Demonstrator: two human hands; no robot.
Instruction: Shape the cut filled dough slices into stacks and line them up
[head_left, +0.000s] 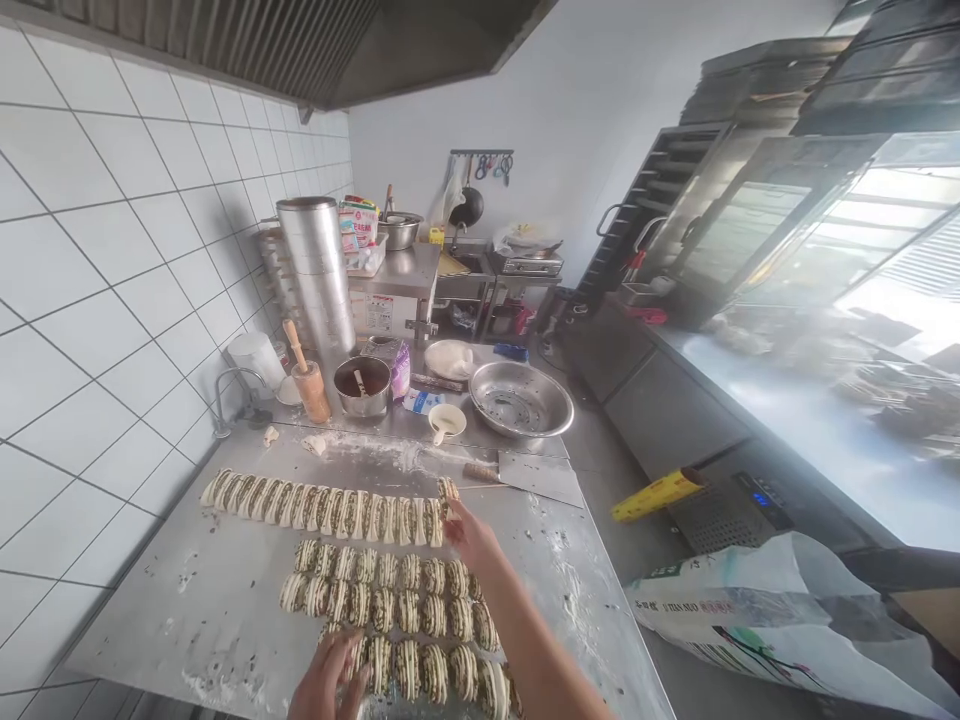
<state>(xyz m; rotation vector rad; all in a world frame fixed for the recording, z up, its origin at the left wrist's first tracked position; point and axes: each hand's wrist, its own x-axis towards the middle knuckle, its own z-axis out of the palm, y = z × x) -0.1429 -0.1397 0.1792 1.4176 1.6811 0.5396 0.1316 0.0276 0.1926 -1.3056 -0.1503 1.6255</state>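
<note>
A long row of cut dough slices with dark green filling (322,505) lies across the steel table (210,600). My right hand (466,530) reaches to the right end of that row and pinches one slice (448,489) there. Nearer to me sit several shaped rolls (397,605) in rows. My left hand (330,675) rests at the near left edge of those rolls, fingers curled onto one of them.
A cleaver (536,475) lies right of the row. Behind are a large steel bowl (520,398), a small white cup (447,420), a pot of dark filling (362,385), a wooden jar (311,385) and stacked steamers (315,270). A flour sack (757,610) sits at right.
</note>
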